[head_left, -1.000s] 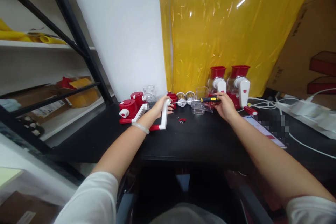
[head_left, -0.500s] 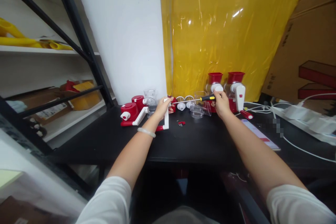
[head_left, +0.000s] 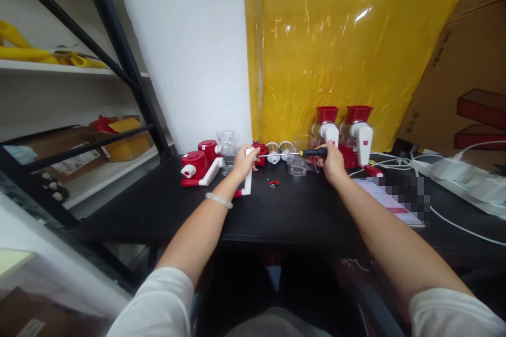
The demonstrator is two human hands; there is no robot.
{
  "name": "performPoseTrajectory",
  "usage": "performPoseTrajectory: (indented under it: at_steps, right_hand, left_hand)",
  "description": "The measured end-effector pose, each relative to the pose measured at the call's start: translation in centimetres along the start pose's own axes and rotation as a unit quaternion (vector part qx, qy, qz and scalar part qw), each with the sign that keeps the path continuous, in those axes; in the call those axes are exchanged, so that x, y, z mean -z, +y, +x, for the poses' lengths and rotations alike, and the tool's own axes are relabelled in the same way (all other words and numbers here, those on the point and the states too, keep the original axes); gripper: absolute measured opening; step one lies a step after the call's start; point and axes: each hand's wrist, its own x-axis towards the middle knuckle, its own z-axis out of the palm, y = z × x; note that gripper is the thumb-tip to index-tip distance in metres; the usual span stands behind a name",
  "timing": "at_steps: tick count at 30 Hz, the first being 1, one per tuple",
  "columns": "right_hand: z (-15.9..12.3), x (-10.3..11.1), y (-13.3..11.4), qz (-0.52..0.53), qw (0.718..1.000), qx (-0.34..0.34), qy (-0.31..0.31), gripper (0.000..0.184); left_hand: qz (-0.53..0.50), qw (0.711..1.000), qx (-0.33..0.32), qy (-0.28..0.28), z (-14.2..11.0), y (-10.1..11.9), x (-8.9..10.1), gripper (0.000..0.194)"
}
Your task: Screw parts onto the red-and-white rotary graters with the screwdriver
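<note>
My left hand (head_left: 244, 163) is closed around a white crank handle (head_left: 248, 183) with a red grip at its lower end, held above the black table. In my right hand (head_left: 331, 162) is a black and yellow screwdriver (head_left: 314, 152). Its thin metal shaft points left, and the tip reaches the upper end of the crank handle by my left fingers. Whether the tip sits in a screw is too small to tell. Below the shaft, a small red piece (head_left: 274, 183) lies on the table with tiny metal bits beside it.
Red grater bases (head_left: 194, 164) stand at the left, clear plastic parts (head_left: 297, 165) and drum graters (head_left: 272, 151) behind the hands. Two assembled rotary graters (head_left: 358, 139) stand back right. A tablet (head_left: 389, 202), white cables and a power strip (head_left: 470, 181) lie at the right.
The screwdriver's handle has turned in my right hand, showing less yellow, and now sits nearly level. My left hand keeps its hold on the crank handle. The camera view has shifted slightly.
</note>
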Motion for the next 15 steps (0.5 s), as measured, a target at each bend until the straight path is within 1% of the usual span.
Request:
performPoseTrajectory:
  at_steps: [3, 7, 12, 15]
  right_hand:
    - [0.3, 0.3, 0.4, 0.001, 1.0, -0.018, 0.024, 0.059]
    - [0.6, 0.1, 0.2, 0.037, 0.997, -0.045, 0.058, 0.046]
    - [0.7, -0.2, 0.3, 0.053, 0.993, -0.055, 0.088, 0.035]
    - [0.7, -0.1, 0.7, 0.044, 0.993, -0.035, 0.108, 0.034]
  left_hand:
    - [0.014, 1.0, 0.005, -0.02, -0.1, -0.2, -0.2, 0.043]
    - [0.006, 0.999, 0.003, -0.048, -0.5, -0.1, -0.5, 0.042]
    - [0.002, 0.999, 0.001, -0.045, -0.9, 0.4, -0.7, 0.041]
    - [-0.009, 0.999, 0.008, -0.044, -1.0, 0.5, -0.8, 0.042]
